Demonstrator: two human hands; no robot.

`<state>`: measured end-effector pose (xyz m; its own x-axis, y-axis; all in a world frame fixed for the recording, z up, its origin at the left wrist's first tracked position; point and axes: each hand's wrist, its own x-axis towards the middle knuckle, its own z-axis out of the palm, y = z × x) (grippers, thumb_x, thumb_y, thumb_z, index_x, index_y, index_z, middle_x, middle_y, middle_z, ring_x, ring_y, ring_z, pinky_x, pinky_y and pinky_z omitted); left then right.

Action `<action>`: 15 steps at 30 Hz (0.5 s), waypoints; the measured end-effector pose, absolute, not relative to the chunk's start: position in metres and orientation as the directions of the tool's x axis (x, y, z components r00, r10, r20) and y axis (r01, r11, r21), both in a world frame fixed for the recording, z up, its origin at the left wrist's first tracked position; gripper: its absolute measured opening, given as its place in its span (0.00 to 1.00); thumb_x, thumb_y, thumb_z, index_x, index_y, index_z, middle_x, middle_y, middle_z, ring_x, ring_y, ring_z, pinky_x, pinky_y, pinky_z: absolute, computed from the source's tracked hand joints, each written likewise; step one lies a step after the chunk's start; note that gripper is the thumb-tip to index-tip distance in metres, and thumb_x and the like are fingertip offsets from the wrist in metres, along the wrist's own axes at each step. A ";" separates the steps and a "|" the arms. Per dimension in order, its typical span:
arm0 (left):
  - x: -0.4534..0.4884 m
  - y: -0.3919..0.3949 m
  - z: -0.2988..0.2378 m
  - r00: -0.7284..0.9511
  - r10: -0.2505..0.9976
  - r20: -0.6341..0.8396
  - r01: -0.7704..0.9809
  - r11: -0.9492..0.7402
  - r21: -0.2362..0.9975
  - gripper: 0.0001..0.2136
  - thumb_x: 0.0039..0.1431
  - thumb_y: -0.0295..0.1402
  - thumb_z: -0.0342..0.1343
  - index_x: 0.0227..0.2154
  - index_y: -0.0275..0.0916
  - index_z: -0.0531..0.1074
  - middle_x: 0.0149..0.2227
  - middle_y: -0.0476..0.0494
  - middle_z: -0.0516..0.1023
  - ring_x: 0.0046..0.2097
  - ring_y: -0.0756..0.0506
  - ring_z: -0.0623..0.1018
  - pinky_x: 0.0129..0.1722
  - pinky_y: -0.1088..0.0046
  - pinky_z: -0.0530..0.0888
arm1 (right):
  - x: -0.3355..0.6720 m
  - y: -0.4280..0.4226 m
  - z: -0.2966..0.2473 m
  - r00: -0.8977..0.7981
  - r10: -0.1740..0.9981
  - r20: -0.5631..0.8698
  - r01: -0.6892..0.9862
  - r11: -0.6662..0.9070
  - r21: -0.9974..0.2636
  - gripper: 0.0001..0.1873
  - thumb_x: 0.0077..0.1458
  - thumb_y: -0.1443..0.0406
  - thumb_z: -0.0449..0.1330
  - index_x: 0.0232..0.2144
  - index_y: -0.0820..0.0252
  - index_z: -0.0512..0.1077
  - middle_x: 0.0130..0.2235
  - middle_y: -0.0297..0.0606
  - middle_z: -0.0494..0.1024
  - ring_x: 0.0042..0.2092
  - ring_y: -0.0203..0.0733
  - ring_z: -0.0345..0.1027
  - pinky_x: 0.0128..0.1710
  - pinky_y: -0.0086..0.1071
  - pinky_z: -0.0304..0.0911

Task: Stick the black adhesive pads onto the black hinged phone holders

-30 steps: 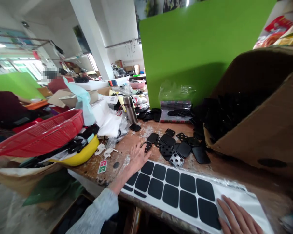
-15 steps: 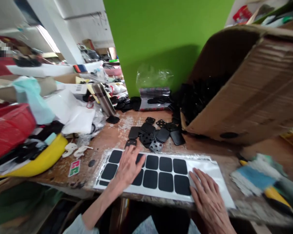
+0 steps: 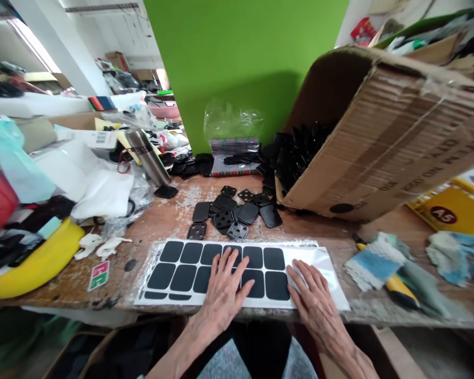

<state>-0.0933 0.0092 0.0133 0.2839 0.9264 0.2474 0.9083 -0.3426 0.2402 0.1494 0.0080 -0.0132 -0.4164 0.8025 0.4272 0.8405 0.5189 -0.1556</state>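
A white backing sheet (image 3: 324, 263) with several black rounded-square pads (image 3: 181, 266) lies along the near edge of the wooden table (image 3: 169, 223). My left hand (image 3: 225, 287) rests flat on the pads near the sheet's middle, fingers spread. My right hand (image 3: 312, 295) lies flat on the sheet's bare right end, fingers stretched out. Neither hand holds anything. Just beyond the sheet sits a small heap of loose black plastic square pieces (image 3: 233, 210), some with holes.
A tipped cardboard box (image 3: 383, 142) spills black pieces at the right. A green board (image 3: 240, 58) stands behind. A metal flask (image 3: 146, 155), white bags and a yellow bowl (image 3: 35, 263) crowd the left. Rags (image 3: 375, 263) and a yellow packet (image 3: 450, 208) lie right.
The view swung right and down. My left hand moved from the loose pieces at the sheet's left end onto the pads at its middle. My right hand stays on the sheet's right end.
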 end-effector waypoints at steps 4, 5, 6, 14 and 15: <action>-0.086 0.007 0.009 0.270 0.919 0.287 0.911 -0.340 0.235 0.18 0.59 0.36 0.46 0.51 0.40 0.64 0.55 0.36 0.64 0.60 0.36 0.57 0.56 0.48 0.57 | 0.139 0.010 0.004 -0.404 0.828 0.390 0.825 0.513 -0.235 0.15 0.57 0.69 0.48 0.45 0.59 0.67 0.47 0.46 0.68 0.50 0.48 0.61 0.46 0.46 0.60; -0.085 0.007 0.009 0.269 0.917 0.295 0.906 -0.344 0.245 0.17 0.58 0.35 0.46 0.50 0.39 0.65 0.54 0.36 0.64 0.60 0.36 0.57 0.56 0.48 0.56 | 0.134 0.011 0.008 -0.403 0.840 0.364 0.820 0.508 -0.265 0.14 0.56 0.70 0.48 0.43 0.58 0.68 0.45 0.44 0.69 0.47 0.47 0.62 0.43 0.44 0.61; -0.083 0.008 0.010 0.275 0.914 0.299 0.899 -0.355 0.258 0.16 0.58 0.34 0.46 0.49 0.39 0.66 0.54 0.36 0.64 0.60 0.37 0.57 0.56 0.49 0.56 | 0.129 0.012 0.012 -0.407 0.851 0.331 0.812 0.504 -0.295 0.14 0.56 0.71 0.48 0.42 0.57 0.68 0.42 0.43 0.69 0.44 0.45 0.63 0.41 0.42 0.62; -0.073 0.008 0.005 0.333 0.900 0.281 0.866 -0.410 0.286 0.17 0.59 0.33 0.46 0.51 0.41 0.65 0.55 0.39 0.65 0.60 0.39 0.58 0.57 0.50 0.56 | 0.108 0.016 0.017 -0.414 0.872 0.262 0.799 0.486 -0.354 0.14 0.54 0.72 0.50 0.43 0.57 0.67 0.39 0.40 0.69 0.43 0.46 0.62 0.46 0.47 0.59; -0.074 0.008 0.003 0.331 0.900 0.284 0.867 -0.409 0.285 0.17 0.59 0.32 0.45 0.51 0.41 0.65 0.55 0.39 0.65 0.60 0.39 0.57 0.57 0.49 0.56 | 0.108 0.018 0.019 -0.422 0.869 0.258 0.796 0.492 -0.353 0.14 0.54 0.72 0.51 0.43 0.57 0.67 0.40 0.40 0.69 0.43 0.46 0.62 0.47 0.48 0.59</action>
